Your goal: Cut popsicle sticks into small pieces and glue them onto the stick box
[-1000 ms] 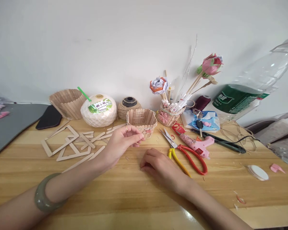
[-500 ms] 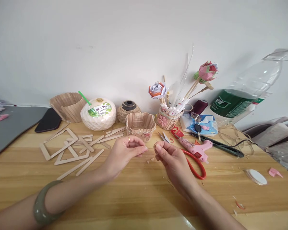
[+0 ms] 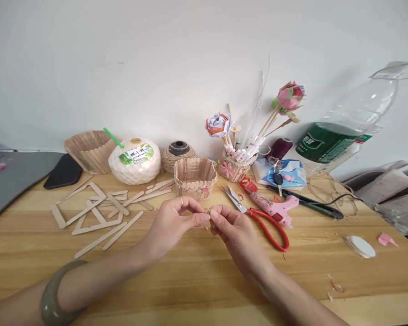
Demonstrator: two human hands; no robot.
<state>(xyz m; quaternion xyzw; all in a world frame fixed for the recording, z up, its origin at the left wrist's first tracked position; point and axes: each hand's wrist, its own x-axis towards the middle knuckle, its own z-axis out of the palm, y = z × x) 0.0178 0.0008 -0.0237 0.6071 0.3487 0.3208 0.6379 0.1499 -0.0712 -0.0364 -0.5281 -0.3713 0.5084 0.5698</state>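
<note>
My left hand (image 3: 177,219) and my right hand (image 3: 229,226) meet fingertip to fingertip above the wooden table (image 3: 177,280), pinching one tiny piece (image 3: 207,211) between them; it is too small to identify. My left hand wears a ring and a green bangle (image 3: 54,294) on the wrist. Just behind the hands stands a small basket of craft sticks (image 3: 193,176). Red-handled scissors (image 3: 258,217) lie right of my right hand.
Loose craft sticks and stick frames (image 3: 98,210) lie at the left. Along the wall stand a stick bowl (image 3: 86,149), a coconut drink (image 3: 134,160), a twine spool (image 3: 178,154), a flower holder (image 3: 234,165) and a plastic bottle (image 3: 343,131). A pink glue gun (image 3: 275,206) lies right.
My right hand rose from the table and came left to meet my left hand, fingertips now touching on the small piece. The view shifted slightly.
</note>
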